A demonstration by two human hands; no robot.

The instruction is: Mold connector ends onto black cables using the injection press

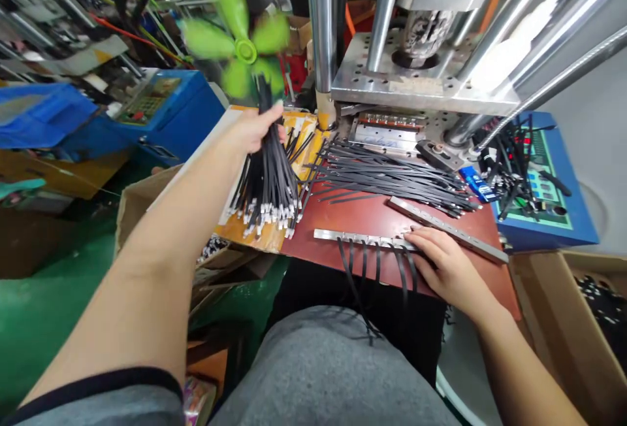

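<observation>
My left hand (257, 131) is closed round the upper part of a thick bundle of black flat cables (274, 174), whose silvery-white tipped ends fan out downward over the left side of the table. At the front edge lies a slotted metal bar (337, 236); several black cables (378, 262) run from it over the edge toward my lap. My right hand (443, 262) grips the right end of this bar, fingers on top and thumb on the near side. Whether a cable is also between those fingers is hidden.
Behind the bar a pile of black cables (392, 174) lies on the red tabletop (313, 217). A second metal bar (450, 230) rests at right. A press (421, 89) stands behind, a green fan (245, 51) at back left, a blue control box (578, 217) and cardboard box (543, 289) at right.
</observation>
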